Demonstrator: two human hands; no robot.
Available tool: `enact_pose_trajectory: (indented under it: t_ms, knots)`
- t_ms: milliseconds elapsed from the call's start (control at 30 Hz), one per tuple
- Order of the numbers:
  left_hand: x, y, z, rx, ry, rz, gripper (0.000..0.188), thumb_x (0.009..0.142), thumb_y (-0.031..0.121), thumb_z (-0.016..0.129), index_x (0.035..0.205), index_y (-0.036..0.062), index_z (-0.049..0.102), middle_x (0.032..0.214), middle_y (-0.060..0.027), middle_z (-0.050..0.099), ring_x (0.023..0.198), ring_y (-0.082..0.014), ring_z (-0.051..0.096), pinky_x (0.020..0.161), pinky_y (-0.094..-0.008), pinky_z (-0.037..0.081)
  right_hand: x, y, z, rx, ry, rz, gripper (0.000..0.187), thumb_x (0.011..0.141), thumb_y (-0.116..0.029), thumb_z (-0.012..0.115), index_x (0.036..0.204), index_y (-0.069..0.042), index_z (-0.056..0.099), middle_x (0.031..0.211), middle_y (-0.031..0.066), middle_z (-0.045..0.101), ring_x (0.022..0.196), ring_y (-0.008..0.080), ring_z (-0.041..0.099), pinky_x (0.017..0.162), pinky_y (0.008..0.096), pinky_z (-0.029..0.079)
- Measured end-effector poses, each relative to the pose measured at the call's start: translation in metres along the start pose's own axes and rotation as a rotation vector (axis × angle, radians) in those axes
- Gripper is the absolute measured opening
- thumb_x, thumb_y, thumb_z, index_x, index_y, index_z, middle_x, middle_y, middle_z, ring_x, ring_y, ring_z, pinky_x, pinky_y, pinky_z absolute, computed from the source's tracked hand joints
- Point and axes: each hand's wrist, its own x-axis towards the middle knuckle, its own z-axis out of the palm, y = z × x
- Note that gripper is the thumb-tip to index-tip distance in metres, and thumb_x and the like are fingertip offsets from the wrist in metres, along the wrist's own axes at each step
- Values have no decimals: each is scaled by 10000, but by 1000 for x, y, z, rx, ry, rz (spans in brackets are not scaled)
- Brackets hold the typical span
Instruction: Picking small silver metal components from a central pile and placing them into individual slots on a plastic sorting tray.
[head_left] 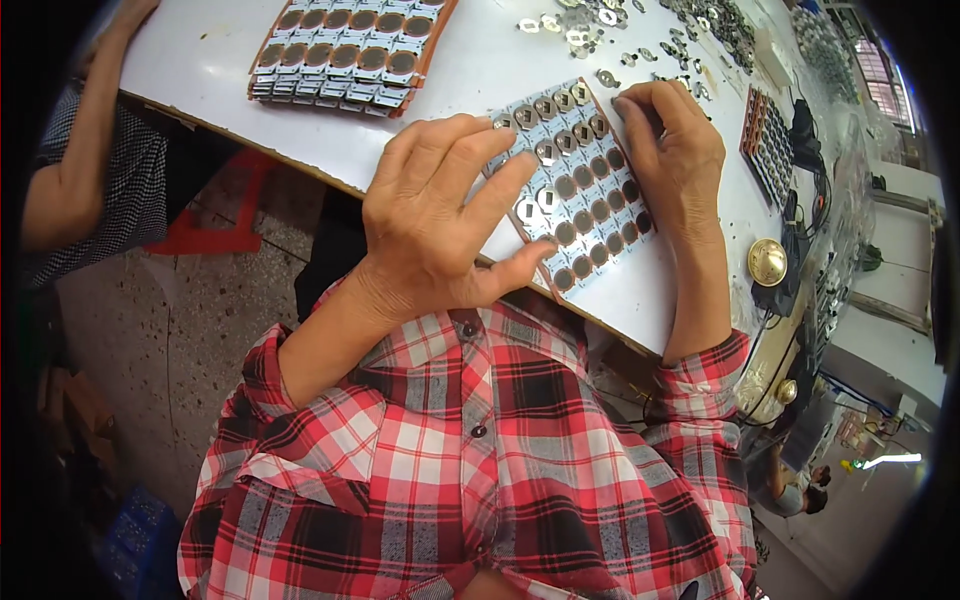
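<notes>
A blue-white circuit board panel (583, 218) with rows of round brown pads lies tilted on the white table's near edge. Silvery metal clips (546, 152) sit on pads in its far rows and at its left side. Over the panel's left part spreads my left hand (430, 215), fingers apart, the thumb reaching its near left edge; I see nothing gripped there. At the far right corner is my right hand (680, 150), its thumb and forefinger curled close together. Whatever they hold, if anything, is hidden.
Loose metal clips (605, 77) lie scattered beyond the panel. A stack of similar panels (340, 60) is at the far left, another panel (768, 145) at the right. A brass-coloured dome (767, 262) and cables stand right. Another person's arm (85, 150) rests at left.
</notes>
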Motion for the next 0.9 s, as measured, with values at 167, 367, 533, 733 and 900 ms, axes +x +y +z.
enact_pose_trajectory:
  t_ms: [167,367,533,733,900]
  knots:
    - [-2,1,-3,13,-6,-2,537,717,444,832,1083,59,761,1123,-126,713,1097,-342,683,918,-463,539,-4,6,-12,196,-90,123,91,951,-31,714,1036,1,722,897,30,683,788,100,623,746,248,503]
    - [-4,0,-2,32,1,16,539,730,459,820,1094,65,764,1126,-123,719,1099,-340,688,920,-459,545,-6,12,-12,181,-111,109,74,962,-5,688,1029,7,717,932,32,678,831,102,618,784,246,494]
    - [-2,1,3,24,9,36,535,757,464,803,1107,61,757,1135,-132,719,1104,-353,688,928,-463,540,-8,13,-21,250,-42,128,86,945,-20,716,1028,-1,729,922,44,674,815,129,633,753,258,503]
    - [-1,3,-3,65,-45,42,503,767,411,805,1105,43,744,1149,-146,705,1099,-375,680,928,-473,534,-4,9,-5,34,15,-81,74,892,-110,760,952,-78,730,889,90,684,744,279,698,674,371,556]
    - [1,0,-6,53,-52,83,510,786,427,810,1121,48,751,1162,-150,710,1117,-372,684,946,-478,533,-2,6,-8,9,179,-137,50,949,-78,707,989,-58,684,888,104,682,729,305,686,667,379,548]
